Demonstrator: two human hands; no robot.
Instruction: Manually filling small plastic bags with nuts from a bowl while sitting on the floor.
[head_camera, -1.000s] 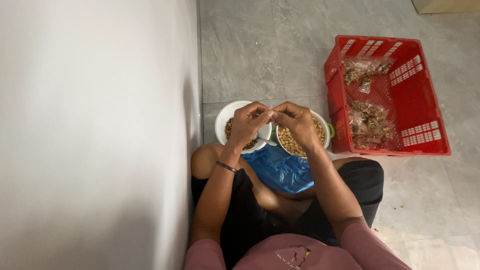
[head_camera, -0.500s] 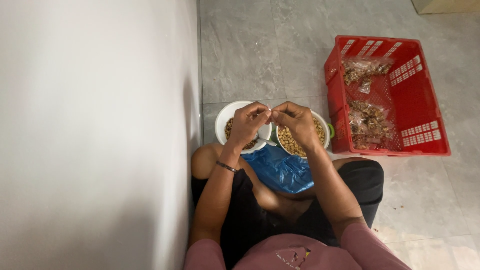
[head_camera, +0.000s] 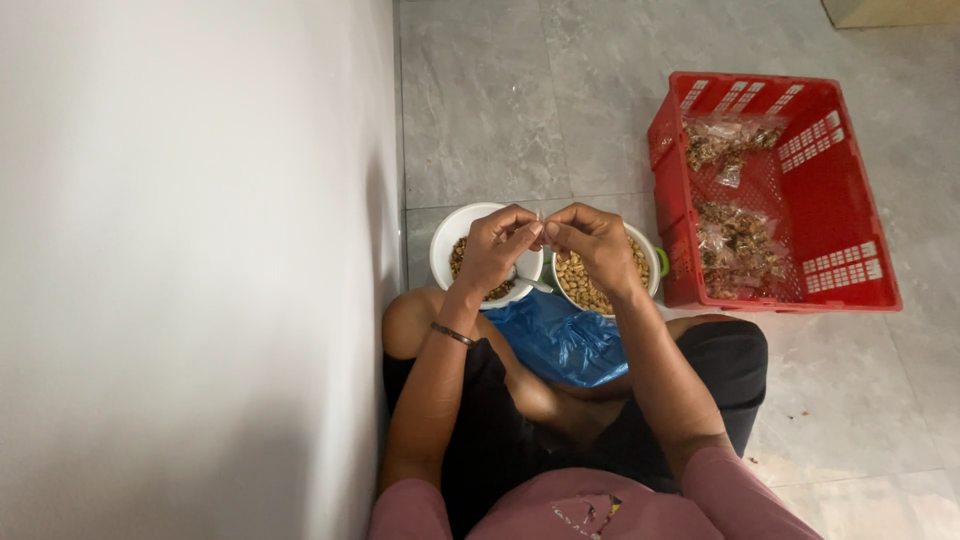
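White bowl (head_camera: 447, 243) contains brown shells; green-handled bowl (head_camera: 650, 262) contains peanuts. Above both, left hand (head_camera: 493, 250) and right hand (head_camera: 592, 245) fingers pinch closed on one small pale item (head_camera: 540, 222), too small to identify.

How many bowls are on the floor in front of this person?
2. A white bowl sits near the wall under the left hand, and a second bowl of pale nuts sits beside it under the right hand. The hands cover part of both.
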